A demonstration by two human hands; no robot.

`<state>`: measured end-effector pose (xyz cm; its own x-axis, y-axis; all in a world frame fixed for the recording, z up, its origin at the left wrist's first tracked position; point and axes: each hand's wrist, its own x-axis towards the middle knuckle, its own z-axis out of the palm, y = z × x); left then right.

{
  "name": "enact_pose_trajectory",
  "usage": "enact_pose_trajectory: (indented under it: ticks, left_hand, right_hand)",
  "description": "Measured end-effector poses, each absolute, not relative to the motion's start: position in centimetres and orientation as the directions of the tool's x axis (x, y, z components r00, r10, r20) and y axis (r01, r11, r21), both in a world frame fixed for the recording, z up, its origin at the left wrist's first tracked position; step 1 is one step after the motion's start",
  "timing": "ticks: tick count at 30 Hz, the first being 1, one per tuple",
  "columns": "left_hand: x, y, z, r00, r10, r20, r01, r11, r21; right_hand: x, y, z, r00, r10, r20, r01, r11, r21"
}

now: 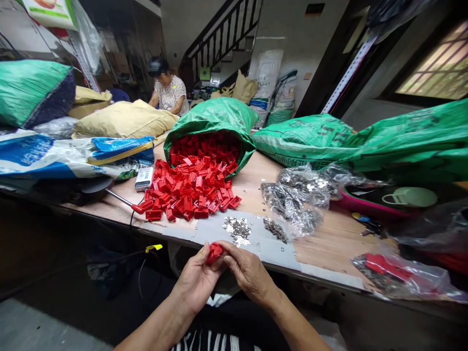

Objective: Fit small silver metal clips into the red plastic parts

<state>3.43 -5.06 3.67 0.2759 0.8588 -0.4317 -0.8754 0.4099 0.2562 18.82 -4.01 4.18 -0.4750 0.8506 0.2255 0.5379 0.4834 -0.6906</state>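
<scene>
Just in front of the table edge, my left hand (198,275) is closed around a small red plastic part (214,252), thumb and fingers gripping its sides. My right hand (248,273) meets it from the other side, its fingers bent in a pinch at the part; whether they hold a further small piece is hidden. Beyond the hands lies a pile of flat silvery metal pieces (237,230) on a grey sheet (204,233). To its right is a smaller heap of darker metal pieces (275,230). Many like red parts (190,190) spill from a green sack (215,113).
Clear plastic bags of metal pieces (292,200) lie right of centre. Farther right are a pink-rimmed tray (360,204) with a pale green cup (409,196) and a bag with red parts (398,273). A white box (144,179) sits left. A person (170,92) sits behind.
</scene>
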Motion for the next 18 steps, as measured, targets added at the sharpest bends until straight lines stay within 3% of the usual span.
enact_pose_trajectory:
  ticks: [6,9,12,15,18]
  left_hand:
    - [3.9,-5.4,4.1,0.243,0.843,-0.479,-0.893,0.387,0.228]
    - [4.0,-5.5,3.8,0.224,0.850,-0.477,-0.898,0.370,0.236]
    - [3.9,-5.5,3.3,0.228,0.860,-0.456,-0.887,0.377,0.267]
    - [3.5,-5.7,2.6,0.238,0.871,-0.429,-0.848,0.401,0.345]
    - [2.8,-6.1,0.7,0.202,0.884,-0.422,-0.743,0.419,0.521]
  right_hand:
    - [18.4,-4.1,3.7,-0.446,0.847,0.289,0.590,0.521,-0.617]
    - [18.1,-4.0,3.2,-0.382,0.865,0.324,0.540,0.494,-0.681]
    - [17.9,-4.0,3.1,-0.345,0.899,0.271,0.469,0.415,-0.779]
    - [18.3,-4.3,3.1,-0.352,0.919,0.179,0.463,0.337,-0.820]
    - [20.0,-4.5,3.4,-0.269,0.955,0.125,0.522,0.254,-0.814]
